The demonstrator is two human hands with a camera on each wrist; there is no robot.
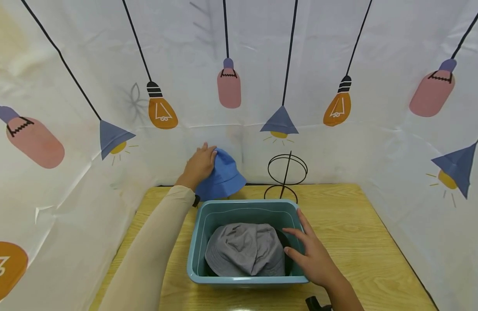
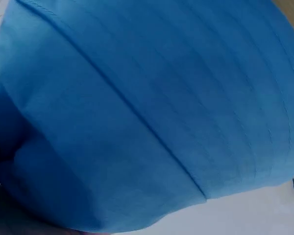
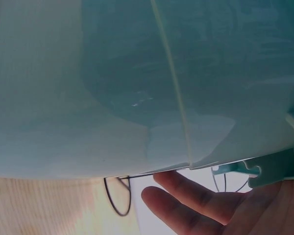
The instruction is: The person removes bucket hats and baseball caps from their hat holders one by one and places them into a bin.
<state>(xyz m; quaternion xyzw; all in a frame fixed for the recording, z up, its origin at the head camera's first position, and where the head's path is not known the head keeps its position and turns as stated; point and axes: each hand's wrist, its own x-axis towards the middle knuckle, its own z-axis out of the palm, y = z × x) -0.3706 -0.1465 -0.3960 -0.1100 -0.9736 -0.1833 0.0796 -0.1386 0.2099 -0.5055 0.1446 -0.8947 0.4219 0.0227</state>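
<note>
head view: the left hand grips the crown of a blue bucket hat at the far edge of the table, apparently seated over a stand hidden beneath it, beside an empty black wire hat stand. the right hand, fingers straight and relaxed, rests on the right rim of a teal plastic bin, likely steadying it. inside the bin lies a grey hat over something dark.

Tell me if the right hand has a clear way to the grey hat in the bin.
Probably yes: the right hand rests on the open teal bin's right rim, and the grey hat lies uncovered just beside its fingers.
</note>
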